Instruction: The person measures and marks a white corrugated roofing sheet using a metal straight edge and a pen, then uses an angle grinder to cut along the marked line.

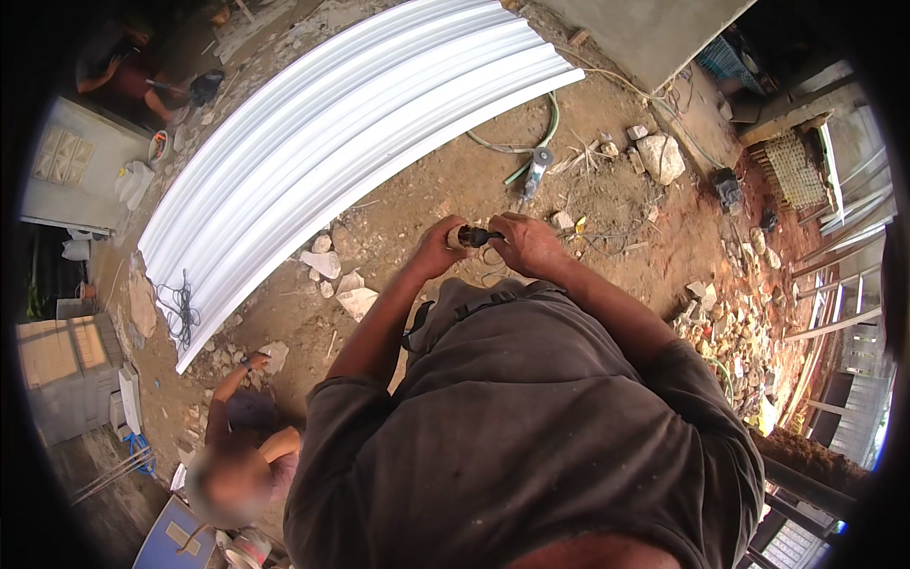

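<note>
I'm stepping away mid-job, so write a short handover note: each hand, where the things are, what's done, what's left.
Left hand: closed around the pale end of a small dark plug-like fitting, in front of the chest.
Right hand: gripping the fitting's other end; both hands meet on it.
Angle grinder with grey body lies on the dirt ahead beside a green hose. The white corrugated metal roofing sheets lie to the left.
Done: cannot tell whether the fitting is joined.
Left: probably finishing the fitting; the grinder lies untouched.

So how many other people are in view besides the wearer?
2: one crouching at the upper left beyond the white roofing sheets, one at the lower left beside the wearer. Others may be hidden.
</note>
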A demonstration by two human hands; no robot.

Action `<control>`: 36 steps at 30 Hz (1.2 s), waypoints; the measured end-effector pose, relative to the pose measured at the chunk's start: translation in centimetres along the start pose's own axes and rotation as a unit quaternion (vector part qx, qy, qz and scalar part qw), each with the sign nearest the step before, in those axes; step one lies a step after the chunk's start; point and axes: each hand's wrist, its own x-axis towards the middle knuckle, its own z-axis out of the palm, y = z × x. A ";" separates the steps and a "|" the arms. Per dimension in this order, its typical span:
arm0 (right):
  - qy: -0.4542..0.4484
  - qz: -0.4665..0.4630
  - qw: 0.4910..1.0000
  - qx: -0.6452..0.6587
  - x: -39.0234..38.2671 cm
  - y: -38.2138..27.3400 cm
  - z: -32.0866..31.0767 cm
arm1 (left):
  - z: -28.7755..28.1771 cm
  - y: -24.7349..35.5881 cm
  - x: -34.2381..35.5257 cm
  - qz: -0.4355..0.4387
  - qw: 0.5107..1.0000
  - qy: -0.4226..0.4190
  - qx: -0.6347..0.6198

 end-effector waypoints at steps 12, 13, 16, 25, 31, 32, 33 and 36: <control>-0.006 0.017 1.000 -0.022 -0.8 2.4 1.1 | 1.7 0.7 2.0 -0.028 0.992 -0.068 0.105; -0.010 0.015 0.999 -0.030 -0.9 2.7 1.3 | 1.8 0.5 2.3 -0.030 0.991 -0.085 0.101; -0.026 0.022 0.999 -0.030 -0.9 2.1 0.5 | 1.9 0.8 2.6 -0.041 0.987 -0.122 0.096; -0.070 0.021 0.997 0.016 -2.2 4.6 1.4 | 3.9 3.4 3.1 -0.082 0.972 -0.177 0.132; -0.052 0.007 0.997 0.053 -2.0 7.0 1.3 | 5.7 2.6 4.0 -0.082 0.978 -0.143 0.131; -0.058 0.007 0.996 0.062 -1.6 7.2 1.0 | 5.7 2.9 4.2 -0.091 0.977 -0.138 0.135; -0.064 0.005 0.995 0.071 -1.2 7.5 0.5 | 5.8 3.1 4.6 -0.100 0.976 -0.132 0.139; -0.079 -0.011 0.993 0.090 -0.1 9.2 -0.5 | 6.3 3.2 6.0 -0.104 0.980 -0.101 0.133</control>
